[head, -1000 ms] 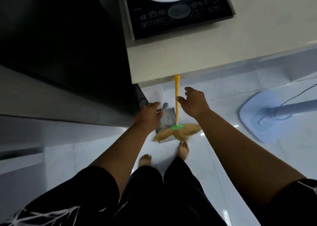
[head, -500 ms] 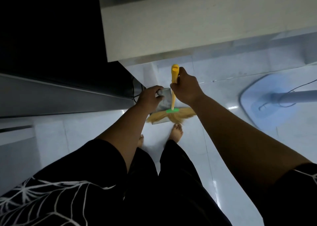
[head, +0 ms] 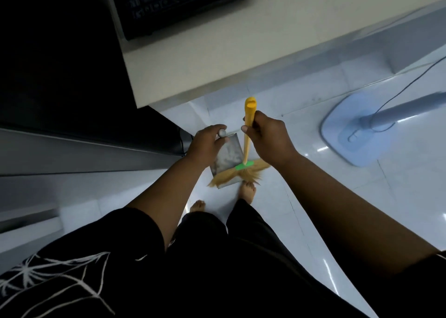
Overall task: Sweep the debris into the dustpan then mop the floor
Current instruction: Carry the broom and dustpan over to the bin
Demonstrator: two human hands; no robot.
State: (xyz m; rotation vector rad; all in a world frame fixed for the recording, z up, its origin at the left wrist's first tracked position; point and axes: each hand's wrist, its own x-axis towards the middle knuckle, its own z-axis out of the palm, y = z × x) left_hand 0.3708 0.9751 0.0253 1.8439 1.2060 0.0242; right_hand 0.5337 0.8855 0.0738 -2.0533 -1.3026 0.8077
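A metal dustpan point(head: 228, 157) rests on the white tiled floor just ahead of my bare feet. My left hand point(head: 206, 142) is closed around its grey handle. A broom point(head: 247, 134) with a yellow handle, a green band and straw bristles stands nearly upright beside it. My right hand point(head: 268, 139) grips the handle near the top. The bristles lie spread over the dustpan's front lip. Grey debris shows inside the pan.
A cream counter point(head: 217, 52) with a black cooktop point(head: 183, 1) overhangs the floor ahead. A dark cabinet point(head: 60, 64) stands to the left. A blue fan base point(head: 362, 129) with its pole and a black cord sits on the floor at right.
My right hand went from open beside the broom handle to closed around it. The camera view tilted down, then back up, bringing the cooktop into sight again.
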